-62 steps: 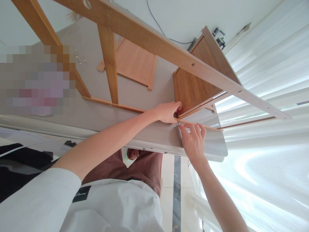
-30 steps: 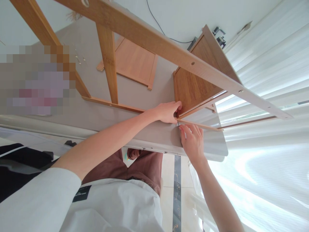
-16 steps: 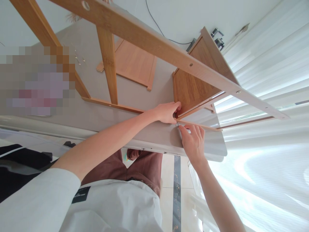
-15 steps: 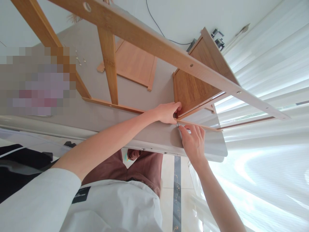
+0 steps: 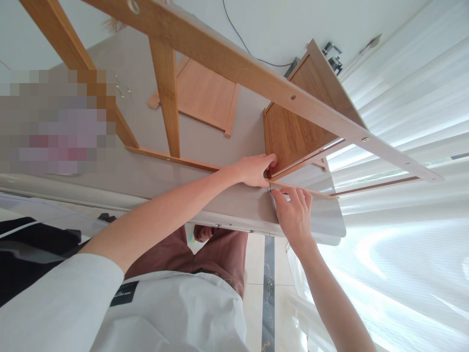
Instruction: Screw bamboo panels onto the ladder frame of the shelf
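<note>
A wooden frame (image 5: 234,63) with long rails stands over the table on its lower rail. My left hand (image 5: 254,170) is wrapped round the lower rail where it meets the near corner of a wooden panel (image 5: 300,137). Its thumb presses on the panel's edge, and the rail is mostly hidden beneath the palm. Just below that joint, my right hand (image 5: 294,208) is closed in a pinch. A thin metal piece (image 5: 270,186) reaches from its fingertips to the rail's outer face; whether it is a screw or a hex key I cannot tell.
A second wooden panel (image 5: 208,93) lies flat on the grey table (image 5: 242,210). Several small metal parts (image 5: 122,89) lie farther left, beside a blurred-out patch. A white curtain (image 5: 403,220) hangs at the right, and a black cable (image 5: 238,34) runs along the wall.
Both hands keep their places at the joint, with only a very slight shift of the right fingers. The view has moved a little.
</note>
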Tool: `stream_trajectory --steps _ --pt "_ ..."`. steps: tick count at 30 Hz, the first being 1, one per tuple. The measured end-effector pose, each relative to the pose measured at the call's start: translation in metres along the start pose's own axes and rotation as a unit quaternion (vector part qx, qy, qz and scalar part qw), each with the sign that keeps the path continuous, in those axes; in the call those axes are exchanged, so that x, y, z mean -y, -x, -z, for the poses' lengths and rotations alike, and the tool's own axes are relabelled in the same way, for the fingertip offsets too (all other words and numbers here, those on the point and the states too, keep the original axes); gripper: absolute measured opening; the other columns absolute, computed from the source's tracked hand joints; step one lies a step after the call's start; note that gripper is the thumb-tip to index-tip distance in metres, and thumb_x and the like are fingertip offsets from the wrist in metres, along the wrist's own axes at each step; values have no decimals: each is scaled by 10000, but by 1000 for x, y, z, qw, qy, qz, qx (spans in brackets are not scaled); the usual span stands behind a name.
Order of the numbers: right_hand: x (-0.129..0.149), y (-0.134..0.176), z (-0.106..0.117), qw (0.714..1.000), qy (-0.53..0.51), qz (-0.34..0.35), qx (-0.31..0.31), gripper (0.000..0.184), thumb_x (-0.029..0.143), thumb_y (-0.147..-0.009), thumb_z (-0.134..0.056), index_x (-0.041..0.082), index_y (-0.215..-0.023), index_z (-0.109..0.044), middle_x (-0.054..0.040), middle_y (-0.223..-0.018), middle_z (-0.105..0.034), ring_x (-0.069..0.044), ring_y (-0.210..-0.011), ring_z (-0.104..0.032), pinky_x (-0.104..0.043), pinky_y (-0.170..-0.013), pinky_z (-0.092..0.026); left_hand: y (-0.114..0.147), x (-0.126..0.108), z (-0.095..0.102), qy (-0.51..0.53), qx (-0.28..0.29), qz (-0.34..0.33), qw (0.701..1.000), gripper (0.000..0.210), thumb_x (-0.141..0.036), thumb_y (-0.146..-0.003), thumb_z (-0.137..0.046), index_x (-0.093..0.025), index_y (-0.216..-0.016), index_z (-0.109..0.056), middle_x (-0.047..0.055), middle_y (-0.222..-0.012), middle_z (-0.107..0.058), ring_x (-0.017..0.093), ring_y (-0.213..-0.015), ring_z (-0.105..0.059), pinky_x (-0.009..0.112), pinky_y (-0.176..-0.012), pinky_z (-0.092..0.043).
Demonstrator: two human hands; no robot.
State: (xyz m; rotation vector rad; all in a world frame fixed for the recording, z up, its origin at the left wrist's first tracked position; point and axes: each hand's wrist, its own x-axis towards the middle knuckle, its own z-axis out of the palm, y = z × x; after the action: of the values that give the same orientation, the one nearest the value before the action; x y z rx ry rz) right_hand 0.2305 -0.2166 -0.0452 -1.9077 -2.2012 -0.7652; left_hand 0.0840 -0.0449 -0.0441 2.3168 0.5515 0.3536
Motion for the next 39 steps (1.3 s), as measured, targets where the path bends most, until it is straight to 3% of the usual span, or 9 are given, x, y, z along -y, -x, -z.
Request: stream_trajectory --steps 20,26,32,39 --pt "7 -16 17 995 74 35 64 289 6 -895 -449 194 -952 -662 -82 -961 -597 -206 -893 -456 -407 -982 -336 0 2 -1 0 -2 -5 1000 486 -364 -709 -659 -240 -1130 -452 50 -1203 -622 224 -995 -620 327 -737 -465" --pt "3 -15 14 998 30 26 41 231 57 -924 -481 202 -920 -661 -72 -939 -604 -201 -885 -480 -372 -912 -354 0 1 -1 -3 -1 -3 1000 485 -349 -702 -654 -240 -1129 -453 51 -1207 -620 224 -980 -619 328 -713 -458" --pt "1 -8 6 999 -35 -24 27 162 177 -967 -522 210 -952 -679 -74 -964 -637 -203 -896 -515 -338 -813 -374 0 1 -1 -8 -2 -2 1000 495 -337 -707 -655 -235 -1150 -461 57 -1219 -622 224 -980 -624 329 -724 -463" --pt "-2 -6 1 996 -89 -20 20 166 191 -983 -502 216 -955 -664 -40 -877 -680 -190 -910 -596 -331 -883 -397 1 0 -1 -4 -6 0 1000 499 -325 -705 -656 -233 -1158 -468 53 -1215 -629 222 -989 -624 328 -745 -473"
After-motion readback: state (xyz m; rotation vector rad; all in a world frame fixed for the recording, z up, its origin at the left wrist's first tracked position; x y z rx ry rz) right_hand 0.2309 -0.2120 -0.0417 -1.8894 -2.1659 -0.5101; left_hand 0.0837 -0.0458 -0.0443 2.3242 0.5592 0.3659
